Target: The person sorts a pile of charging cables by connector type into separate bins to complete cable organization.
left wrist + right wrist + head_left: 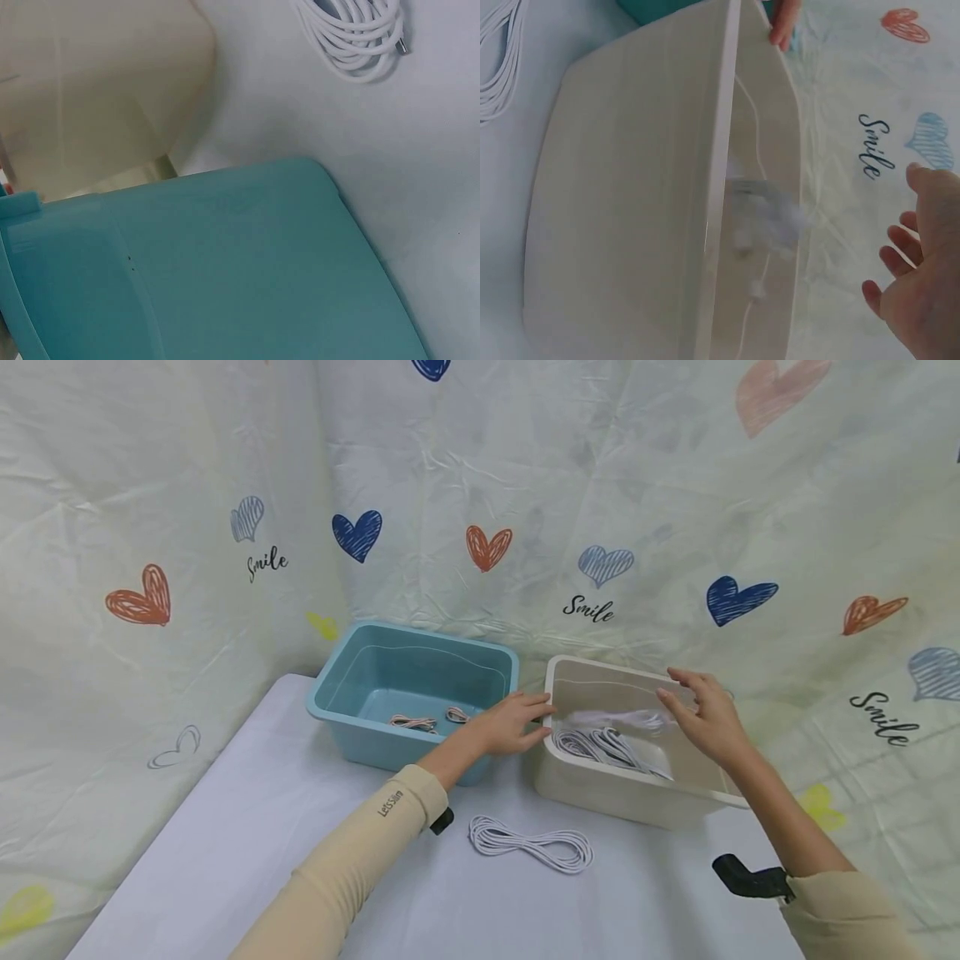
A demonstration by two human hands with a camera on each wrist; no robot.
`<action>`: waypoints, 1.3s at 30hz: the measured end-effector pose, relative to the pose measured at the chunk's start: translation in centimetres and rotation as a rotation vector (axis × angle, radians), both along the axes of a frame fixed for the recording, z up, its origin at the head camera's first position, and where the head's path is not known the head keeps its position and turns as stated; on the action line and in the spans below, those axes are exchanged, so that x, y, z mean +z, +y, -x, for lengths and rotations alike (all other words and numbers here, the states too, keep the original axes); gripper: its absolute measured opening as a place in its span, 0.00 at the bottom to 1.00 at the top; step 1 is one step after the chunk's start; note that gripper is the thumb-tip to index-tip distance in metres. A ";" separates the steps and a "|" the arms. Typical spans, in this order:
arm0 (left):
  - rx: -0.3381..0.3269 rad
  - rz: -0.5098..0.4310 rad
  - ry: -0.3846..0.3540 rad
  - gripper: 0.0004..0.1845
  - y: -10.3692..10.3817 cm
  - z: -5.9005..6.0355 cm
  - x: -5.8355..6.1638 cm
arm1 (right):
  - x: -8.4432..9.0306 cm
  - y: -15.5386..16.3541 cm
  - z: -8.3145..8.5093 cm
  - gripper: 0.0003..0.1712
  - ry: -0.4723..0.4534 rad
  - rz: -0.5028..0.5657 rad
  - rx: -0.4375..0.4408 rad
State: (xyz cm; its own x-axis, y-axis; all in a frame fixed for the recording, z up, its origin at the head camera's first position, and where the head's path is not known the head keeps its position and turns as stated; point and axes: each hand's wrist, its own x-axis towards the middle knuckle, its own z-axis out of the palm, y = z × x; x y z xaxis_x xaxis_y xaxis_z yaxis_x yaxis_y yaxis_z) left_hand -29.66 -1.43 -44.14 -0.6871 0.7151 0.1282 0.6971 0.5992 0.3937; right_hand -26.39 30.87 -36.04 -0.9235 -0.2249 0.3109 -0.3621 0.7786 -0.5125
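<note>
My left hand (512,724) reaches across the blue bin's right end, its fingertips touching the left rim of the cream bin (615,793). In the right wrist view, fingers (784,22) show at that rim. My right hand (705,714) hovers over the cream bin's right part, fingers spread and holding nothing; the right wrist view shows this hand (922,262) too. Inside the cream bin lie coiled white cables (607,747) and a motion-blurred whitish bundle (622,719). A looped white cable (528,843) lies on the table in front of the bins.
The blue bin (375,735) stands left of the cream one, holding small bundled cords (412,722) with a pinkish tint. A white cloth covers the table (247,860). Behind both bins hangs a heart-printed curtain (450,468).
</note>
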 end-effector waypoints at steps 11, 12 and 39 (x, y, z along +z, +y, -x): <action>0.014 0.003 -0.011 0.25 0.1 0.1 -0.2 | 0.9 -0.2 -1.3 0.30 -0.057 -0.039 0.059; 0.014 0.003 -0.011 0.25 0.0 0.1 -0.2 | 0.9 -0.2 -1.4 0.30 -0.058 -0.044 0.064; 0.010 -0.005 0.000 0.25 0.1 0.3 -0.3 | -4.4 -4.5 -7.1 0.30 0.304 -0.058 0.260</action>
State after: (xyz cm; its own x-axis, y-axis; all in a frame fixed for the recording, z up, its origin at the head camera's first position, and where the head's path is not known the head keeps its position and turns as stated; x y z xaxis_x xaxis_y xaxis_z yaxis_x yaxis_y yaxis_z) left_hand -29.94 -1.32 -44.48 -0.6942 0.7077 0.1316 0.6911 0.6041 0.3969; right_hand -19.31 26.40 -40.44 -0.7012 -0.4642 0.5411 -0.6792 0.6658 -0.3089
